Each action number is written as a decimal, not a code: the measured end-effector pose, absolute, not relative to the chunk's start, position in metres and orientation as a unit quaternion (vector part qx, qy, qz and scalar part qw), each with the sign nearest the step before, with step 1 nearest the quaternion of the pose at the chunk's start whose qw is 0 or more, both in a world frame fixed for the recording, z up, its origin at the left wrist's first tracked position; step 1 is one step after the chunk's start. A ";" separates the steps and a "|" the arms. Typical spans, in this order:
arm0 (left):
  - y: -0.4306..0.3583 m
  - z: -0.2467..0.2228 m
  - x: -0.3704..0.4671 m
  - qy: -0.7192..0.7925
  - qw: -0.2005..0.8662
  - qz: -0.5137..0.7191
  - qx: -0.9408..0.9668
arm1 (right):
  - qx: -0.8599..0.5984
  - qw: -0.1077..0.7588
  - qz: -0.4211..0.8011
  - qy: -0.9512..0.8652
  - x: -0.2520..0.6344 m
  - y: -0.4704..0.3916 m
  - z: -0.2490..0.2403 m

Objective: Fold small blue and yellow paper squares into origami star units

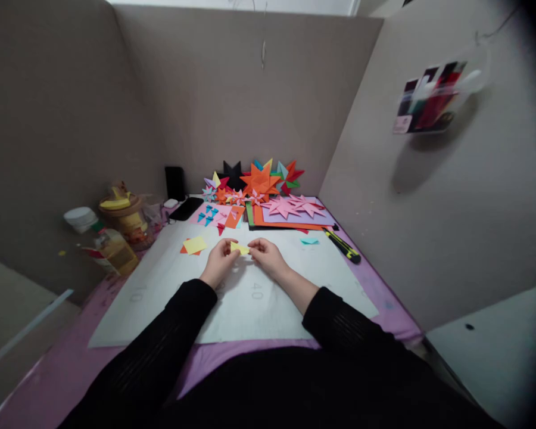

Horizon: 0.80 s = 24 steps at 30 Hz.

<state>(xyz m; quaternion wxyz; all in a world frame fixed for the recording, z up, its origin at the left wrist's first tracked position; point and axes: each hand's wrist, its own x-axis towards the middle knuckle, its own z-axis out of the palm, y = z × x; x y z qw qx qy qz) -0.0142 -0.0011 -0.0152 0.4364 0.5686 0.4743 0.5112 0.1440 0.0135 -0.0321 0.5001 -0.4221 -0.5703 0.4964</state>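
Observation:
Between my two hands, a little above the white sheet [170,316], is a small folded piece of yellow paper [239,248]. My left hand [223,260] pinches its left end, and the fingers of my right hand [268,256] are closed on its right end. To the left lie a square of yellow paper [195,245] and an orange square [184,249] partly under it. A folded light-blue paper piece [309,241] rests on the sheet to the right of my hands.
Behind stand paper stars [259,180], pink stars [283,207] on coloured sheets [295,226], and small blue folded pieces [208,215]. A yellow-black cutter knife [345,246] lies right. Left are a dark phone [187,208], a bottle [116,250] and a basket [124,217]. Grey partitions enclose the table.

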 end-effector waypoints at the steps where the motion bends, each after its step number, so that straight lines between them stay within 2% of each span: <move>1: -0.001 -0.016 -0.013 0.473 0.433 0.509 0.574 | -0.420 0.498 0.497 -0.573 0.144 0.014 -0.033; 14: -0.001 -0.019 -0.014 0.490 0.399 0.509 0.585 | -0.388 0.531 0.504 -0.560 0.144 0.016 -0.032; 24: -0.004 -0.013 -0.014 0.491 0.360 0.514 0.604 | -0.396 0.517 0.535 -0.538 0.144 0.013 -0.029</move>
